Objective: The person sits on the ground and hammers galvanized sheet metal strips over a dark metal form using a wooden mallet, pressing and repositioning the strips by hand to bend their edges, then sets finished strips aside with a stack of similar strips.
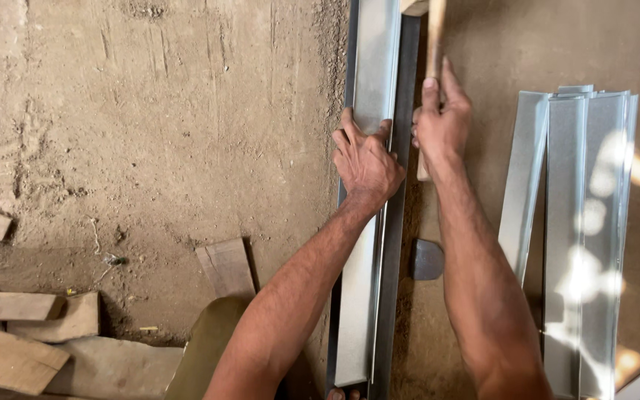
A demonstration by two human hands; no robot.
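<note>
A long folded sheet-metal strip (373, 67) lies lengthwise on a dark steel bar (406, 89) on the dirt floor. My left hand (365, 159) presses down on the strip, fingers spread over its edge. My right hand (442, 122) is closed around a wooden handle (435, 37) that runs up out of view, probably a mallet; its head is hidden at the top edge. The two hands are side by side, the right one just beside the bar.
A stack of bent metal sheets (579, 222) lies to the right. A small flat metal piece (427, 259) sits by the bar. Wooden offcuts (9, 355) and a short board (225, 268) lie at lower left on the sandy ground (150, 126).
</note>
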